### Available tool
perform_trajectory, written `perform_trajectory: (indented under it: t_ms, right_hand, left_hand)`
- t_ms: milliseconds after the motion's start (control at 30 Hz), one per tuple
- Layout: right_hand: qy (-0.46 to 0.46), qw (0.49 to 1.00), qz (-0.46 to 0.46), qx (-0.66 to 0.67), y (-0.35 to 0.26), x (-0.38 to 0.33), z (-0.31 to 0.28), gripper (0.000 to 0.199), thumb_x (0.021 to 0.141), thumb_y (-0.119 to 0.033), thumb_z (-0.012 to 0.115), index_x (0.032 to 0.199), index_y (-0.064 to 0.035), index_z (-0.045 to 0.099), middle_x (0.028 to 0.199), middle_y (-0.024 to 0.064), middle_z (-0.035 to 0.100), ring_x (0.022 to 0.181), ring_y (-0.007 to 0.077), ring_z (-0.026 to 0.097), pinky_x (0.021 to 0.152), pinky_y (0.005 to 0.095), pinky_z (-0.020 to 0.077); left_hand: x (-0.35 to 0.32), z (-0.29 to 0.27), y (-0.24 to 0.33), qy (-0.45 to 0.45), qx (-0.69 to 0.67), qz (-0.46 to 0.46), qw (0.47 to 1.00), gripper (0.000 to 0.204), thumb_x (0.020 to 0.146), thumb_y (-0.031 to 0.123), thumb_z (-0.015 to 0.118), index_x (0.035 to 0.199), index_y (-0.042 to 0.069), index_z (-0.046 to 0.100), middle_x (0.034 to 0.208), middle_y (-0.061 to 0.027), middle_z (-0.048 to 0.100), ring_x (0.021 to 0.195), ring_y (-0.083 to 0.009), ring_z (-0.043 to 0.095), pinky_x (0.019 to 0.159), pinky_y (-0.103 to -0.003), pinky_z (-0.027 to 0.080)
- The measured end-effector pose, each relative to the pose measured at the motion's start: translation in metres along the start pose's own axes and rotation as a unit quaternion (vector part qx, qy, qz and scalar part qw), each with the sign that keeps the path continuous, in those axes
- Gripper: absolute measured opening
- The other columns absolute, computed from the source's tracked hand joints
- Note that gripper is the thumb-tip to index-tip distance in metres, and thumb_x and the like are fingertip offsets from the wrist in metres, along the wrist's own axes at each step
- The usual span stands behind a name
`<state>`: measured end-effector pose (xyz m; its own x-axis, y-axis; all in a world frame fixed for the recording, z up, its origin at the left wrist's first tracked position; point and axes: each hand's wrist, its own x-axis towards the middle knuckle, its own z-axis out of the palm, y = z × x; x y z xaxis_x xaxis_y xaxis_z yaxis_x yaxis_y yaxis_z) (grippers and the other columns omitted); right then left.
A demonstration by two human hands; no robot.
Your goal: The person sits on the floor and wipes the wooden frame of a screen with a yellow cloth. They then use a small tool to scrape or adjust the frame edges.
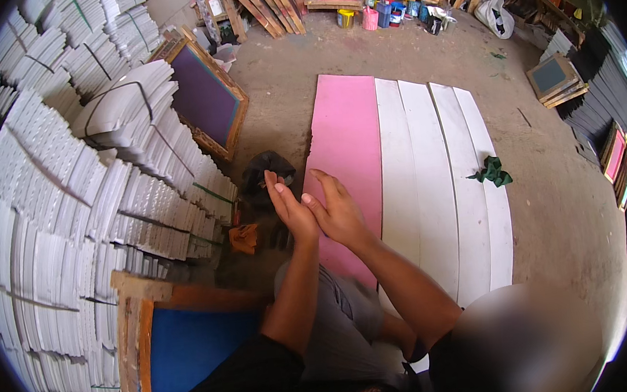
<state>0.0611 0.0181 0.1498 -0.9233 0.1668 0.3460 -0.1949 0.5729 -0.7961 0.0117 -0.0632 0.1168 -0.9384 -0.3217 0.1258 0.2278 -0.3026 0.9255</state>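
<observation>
Both hands are raised in front of me, close together with fingers stretched out and palms turned toward each other. My left hand (pixel 293 211) has nothing visible in it, and neither does my right hand (pixel 339 216). Beneath and just right of them lies a long pink sheet (pixel 347 131) on the floor. Several white sheets (pixel 431 187) lie side by side to its right, slightly overlapping. A crumpled dark green cloth (pixel 493 172) rests on their right edge. Behind my left fingertips is a black bag or cloth (pixel 267 171), partly hidden.
Tall strapped stacks of white sheets (pixel 59 238) line the left side. Wooden frames with blue mesh (pixel 200 345) and purple mesh (pixel 202 94) lean there, near an orange cloth (pixel 243 239). Paint cans (pixel 370 19) and a white sack (pixel 495 17) stand at the back. Small frames (pixel 556 79) sit far right.
</observation>
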Motion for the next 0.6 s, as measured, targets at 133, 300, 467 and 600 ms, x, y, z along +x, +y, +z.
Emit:
perform_trajectory:
  t_ms: [133,300,467,600]
  right_hand:
    - [-0.015,0.999,0.004,0.033,0.038,0.030,0.014,0.056,0.104,-0.035,0.062,0.148,-0.0016,0.050,0.145,0.0230,0.057,0.136,0.0426,0.054,0.111,0.0500,0.0453]
    - [-0.080,0.996,-0.036,0.035,0.082,0.091,0.054,0.056,0.102,-0.034,0.066,0.146,-0.0009,0.051,0.145,0.0224,0.057,0.134,0.0421,0.055,0.112,0.0505,0.0449]
    - [-0.151,0.977,-0.129,0.081,0.096,0.173,0.142,0.056,0.100,-0.033,0.070,0.143,-0.0025,0.053,0.141,0.0224,0.059,0.130,0.0421,0.057,0.109,0.0494,0.0462]
    - [-0.169,0.961,-0.183,0.116,0.089,0.232,0.204,0.056,0.098,-0.033,0.072,0.142,-0.0031,0.055,0.138,0.0222,0.061,0.126,0.0421,0.059,0.107,0.0484,0.0477]
  left_hand:
    - [0.034,0.007,-0.043,0.030,0.038,0.037,0.998,0.060,0.117,0.034,0.035,0.164,-0.002,0.030,0.165,-0.0232,0.037,0.150,-0.0329,0.039,0.124,-0.042,0.029]
    - [0.093,-0.005,-0.081,0.079,0.110,0.100,0.986,0.057,0.116,0.026,0.034,0.165,-0.002,0.027,0.168,-0.0227,0.033,0.153,-0.0319,0.036,0.125,-0.042,0.027]
    - [0.145,-0.028,-0.079,0.132,0.118,0.109,0.978,0.056,0.115,0.022,0.036,0.165,-0.003,0.027,0.170,-0.0211,0.030,0.158,-0.0311,0.029,0.127,-0.042,0.024]
    - [0.169,-0.042,-0.064,0.102,0.129,0.023,0.986,0.068,0.115,0.041,0.033,0.166,-0.003,0.023,0.173,-0.0206,0.025,0.161,-0.0323,0.023,0.129,-0.045,0.018]
